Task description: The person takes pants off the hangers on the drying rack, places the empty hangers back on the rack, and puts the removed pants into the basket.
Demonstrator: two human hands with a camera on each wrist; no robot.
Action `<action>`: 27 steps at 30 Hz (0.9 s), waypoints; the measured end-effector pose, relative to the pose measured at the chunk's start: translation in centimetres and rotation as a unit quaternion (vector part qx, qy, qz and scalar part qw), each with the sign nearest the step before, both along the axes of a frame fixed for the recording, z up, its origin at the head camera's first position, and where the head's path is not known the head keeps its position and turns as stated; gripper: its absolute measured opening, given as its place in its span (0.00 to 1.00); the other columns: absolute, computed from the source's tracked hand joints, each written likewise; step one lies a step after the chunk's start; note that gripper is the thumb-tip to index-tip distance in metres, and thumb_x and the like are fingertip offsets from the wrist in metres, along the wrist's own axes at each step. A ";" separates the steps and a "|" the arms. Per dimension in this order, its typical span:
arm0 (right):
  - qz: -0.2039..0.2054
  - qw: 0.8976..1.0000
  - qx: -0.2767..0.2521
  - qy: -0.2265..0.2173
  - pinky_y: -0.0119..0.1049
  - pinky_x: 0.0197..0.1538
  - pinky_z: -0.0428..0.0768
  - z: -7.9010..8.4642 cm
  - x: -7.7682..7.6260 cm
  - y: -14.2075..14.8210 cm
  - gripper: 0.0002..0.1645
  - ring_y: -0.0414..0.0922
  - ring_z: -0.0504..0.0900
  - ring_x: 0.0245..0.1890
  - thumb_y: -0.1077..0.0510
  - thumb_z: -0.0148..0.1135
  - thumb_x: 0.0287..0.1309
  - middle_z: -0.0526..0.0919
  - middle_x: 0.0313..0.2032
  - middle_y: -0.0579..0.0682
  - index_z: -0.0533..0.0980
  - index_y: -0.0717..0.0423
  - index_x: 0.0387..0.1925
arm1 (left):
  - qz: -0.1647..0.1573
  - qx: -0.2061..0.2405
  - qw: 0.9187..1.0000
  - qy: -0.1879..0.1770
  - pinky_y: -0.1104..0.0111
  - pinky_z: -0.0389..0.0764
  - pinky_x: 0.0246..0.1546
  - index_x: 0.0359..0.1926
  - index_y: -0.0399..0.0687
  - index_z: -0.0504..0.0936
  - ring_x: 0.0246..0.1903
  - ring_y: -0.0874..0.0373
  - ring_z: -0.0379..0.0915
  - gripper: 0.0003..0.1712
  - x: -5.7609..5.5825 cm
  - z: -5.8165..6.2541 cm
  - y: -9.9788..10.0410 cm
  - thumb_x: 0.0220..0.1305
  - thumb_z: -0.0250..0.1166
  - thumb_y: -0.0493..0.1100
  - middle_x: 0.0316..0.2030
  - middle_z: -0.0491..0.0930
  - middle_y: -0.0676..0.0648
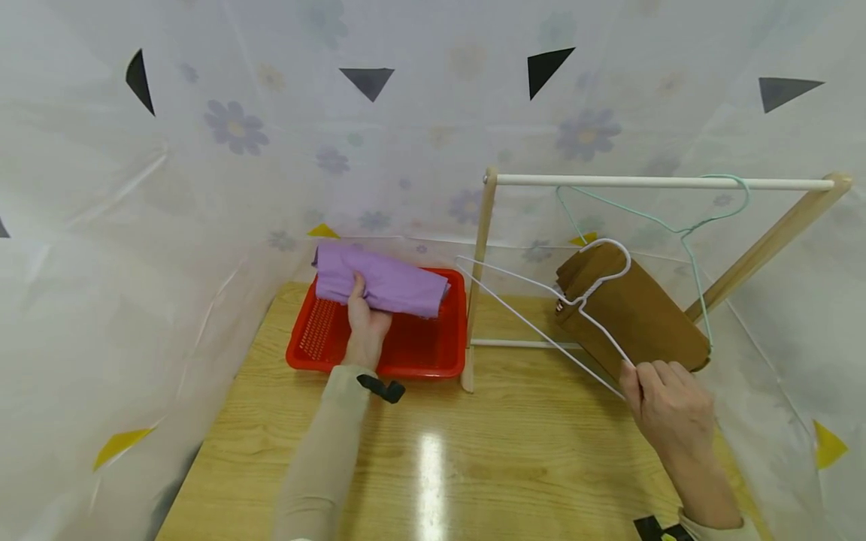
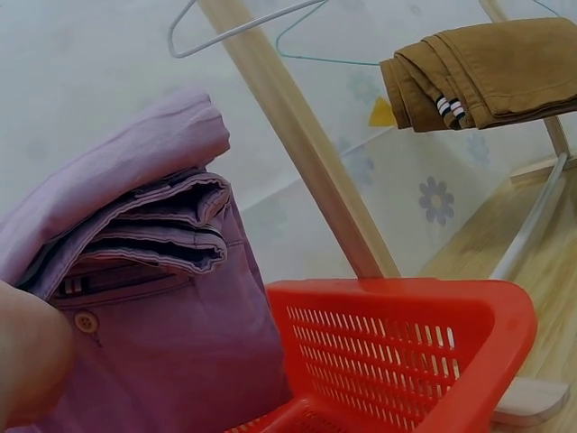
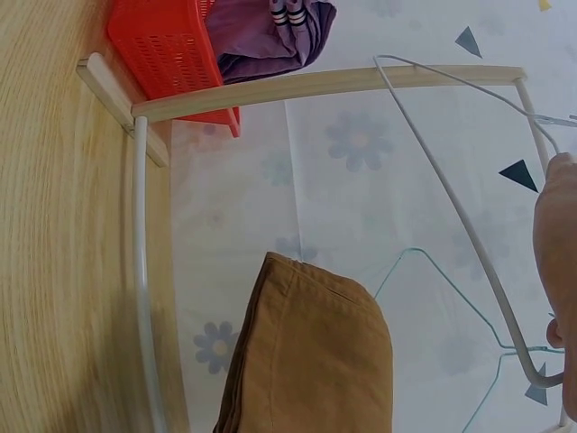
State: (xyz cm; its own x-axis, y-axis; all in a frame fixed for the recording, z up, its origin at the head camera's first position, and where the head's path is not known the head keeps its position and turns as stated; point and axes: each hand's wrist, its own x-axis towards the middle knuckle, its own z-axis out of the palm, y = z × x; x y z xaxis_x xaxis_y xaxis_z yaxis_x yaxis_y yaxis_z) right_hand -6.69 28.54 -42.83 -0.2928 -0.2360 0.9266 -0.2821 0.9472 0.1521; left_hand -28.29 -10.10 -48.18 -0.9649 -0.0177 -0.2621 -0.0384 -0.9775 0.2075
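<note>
The folded purple garment (image 1: 392,282) is up over the red basket (image 1: 422,372), and I have it in my left hand (image 1: 367,327): thumb across the upper face, the other fingers hidden beneath, so I can't tell how far they curl. I'd want that pinch light but steady — the loose layered edge looks ready to slip apart. My right hand (image 1: 673,406) is closed around the right-hand corner of the white hanger (image 1: 576,302), whose hook is free of the rail (image 1: 609,181). That corner grip leaves most of the long bottom bar bare, which I judge useful. The far corner overlaps the rack's left post (image 1: 482,233) in the head view — I'd watch for a snag there. Behind, a brown garment (image 1: 643,315) appears to hang from the green hanger (image 1: 686,231); I'd avoid brushing it.
</note>
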 end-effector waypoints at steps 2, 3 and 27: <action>0.000 1.000 0.001 -0.002 0.34 0.16 0.45 -0.1 0.0 0.0 0.33 0.44 0.51 0.10 0.50 0.46 0.71 0.54 0.08 0.48 0.56 0.56 0.09 | 0.002 0.006 1.000 -0.006 0.69 0.65 0.63 0.50 0.49 0.72 0.50 0.59 0.73 0.15 -0.1 -0.2 0.1 0.69 0.58 0.51 0.45 0.79 0.51; 0.000 1.000 0.001 -0.002 0.34 0.16 0.45 -0.1 0.0 0.1 0.33 0.44 0.51 0.10 0.50 0.46 0.71 0.54 0.08 0.48 0.56 0.56 0.09 | 0.003 0.008 1.000 -0.008 0.69 0.65 0.64 0.50 0.49 0.72 0.50 0.59 0.73 0.15 -0.1 -0.2 0.2 0.69 0.58 0.51 0.45 0.79 0.51; -0.001 1.000 0.011 -0.003 0.34 0.16 0.45 -0.1 -0.2 -0.1 0.32 0.43 0.50 0.10 0.51 0.46 0.70 0.53 0.08 0.47 0.55 0.55 0.09 | 0.005 0.015 0.999 -0.034 0.67 0.63 0.69 0.58 0.46 0.70 0.63 0.56 0.68 0.21 -0.2 -2.2 0.7 0.69 0.58 0.50 0.54 0.78 0.49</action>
State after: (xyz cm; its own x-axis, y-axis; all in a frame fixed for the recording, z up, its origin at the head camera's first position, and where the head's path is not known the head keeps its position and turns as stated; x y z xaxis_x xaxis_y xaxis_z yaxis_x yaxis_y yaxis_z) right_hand -6.87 28.45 -42.94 -0.2991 -0.2560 0.9192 -0.2808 0.9443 0.1716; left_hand -28.52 -9.45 -50.34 -0.9446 -0.0183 -0.3277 -0.0419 -0.9835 0.1758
